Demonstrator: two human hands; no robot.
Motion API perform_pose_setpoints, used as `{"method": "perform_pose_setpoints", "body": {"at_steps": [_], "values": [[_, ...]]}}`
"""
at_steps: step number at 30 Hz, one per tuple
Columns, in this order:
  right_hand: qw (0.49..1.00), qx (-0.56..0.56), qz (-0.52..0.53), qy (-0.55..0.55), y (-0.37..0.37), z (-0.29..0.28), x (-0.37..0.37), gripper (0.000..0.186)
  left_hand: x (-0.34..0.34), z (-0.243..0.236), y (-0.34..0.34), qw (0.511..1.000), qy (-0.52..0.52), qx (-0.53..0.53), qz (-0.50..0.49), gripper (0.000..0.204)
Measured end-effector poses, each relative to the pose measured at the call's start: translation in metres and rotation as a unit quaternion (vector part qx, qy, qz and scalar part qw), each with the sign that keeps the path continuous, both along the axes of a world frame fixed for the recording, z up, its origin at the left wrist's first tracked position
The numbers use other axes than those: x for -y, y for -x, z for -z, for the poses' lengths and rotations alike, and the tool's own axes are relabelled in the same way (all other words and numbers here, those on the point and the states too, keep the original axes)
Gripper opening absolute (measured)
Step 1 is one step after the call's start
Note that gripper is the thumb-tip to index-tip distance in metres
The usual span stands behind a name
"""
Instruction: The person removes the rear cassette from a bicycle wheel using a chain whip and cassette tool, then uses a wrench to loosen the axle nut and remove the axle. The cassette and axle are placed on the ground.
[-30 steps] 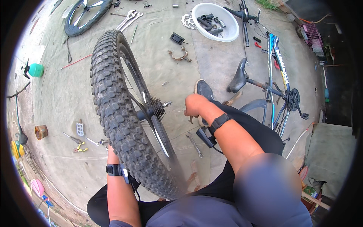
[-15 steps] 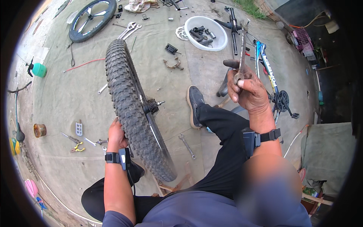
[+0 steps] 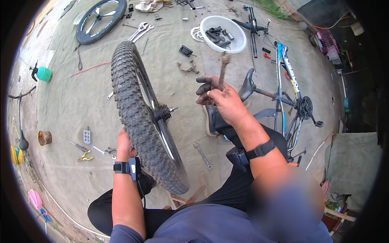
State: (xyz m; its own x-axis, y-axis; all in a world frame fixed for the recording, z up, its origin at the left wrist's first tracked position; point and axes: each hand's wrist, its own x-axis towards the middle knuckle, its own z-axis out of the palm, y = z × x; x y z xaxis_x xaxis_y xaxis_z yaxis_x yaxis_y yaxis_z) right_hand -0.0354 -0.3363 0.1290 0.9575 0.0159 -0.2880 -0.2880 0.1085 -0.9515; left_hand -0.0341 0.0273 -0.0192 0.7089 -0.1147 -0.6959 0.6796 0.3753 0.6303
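A grey-green ground sheet (image 3: pixel 81 109) spreads beneath the parts. At the right lies a blue, white and yellow bicycle frame (image 3: pixel 292 79), saddle and crank attached. The knobbly-tyred wheel (image 3: pixel 131 109) stands on edge in front of the person, between the two hands, slightly tilted. A second wheel (image 3: pixel 98 18) lies farther off at the upper left. Right of it, a white tub (image 3: pixel 240 32) holds dark, small parts. The right hand (image 3: pixel 223 99), blackened at the fingers, is raised and clamped on a wrench (image 3: pixel 223 73) that points upward, well apart from the wheel. The left hand (image 3: pixel 126 146) is at the tyre's left side; its fingers are partly hidden, so I cannot tell whether they grip. On the wheel's right side sits a dark sprocket cluster (image 3: pixel 163 113); yellow-handled pliers (image 3: pixel 85 156) lie left of the left hand.
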Motion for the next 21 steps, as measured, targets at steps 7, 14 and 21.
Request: {"method": "perform_pose_setpoints", "body": {"at_steps": [7,14,21], "values": [[0.980,-0.108,-0.037,0.161,0.033,0.065,-0.034,0.045,0.008,-0.009,-0.002,1.000,0.010,0.001,-0.019,0.037],[0.931,-0.335,-0.111,0.091,0.051,0.082,-0.055,0.061,0.028,-0.035,-0.004,0.992,-0.119,-0.048,-0.018,0.044],[0.948,-0.298,-0.091,0.066,0.049,0.114,-0.060,0.057,0.015,-0.025,-0.002,0.993,-0.109,-0.024,0.021,0.041]]}}
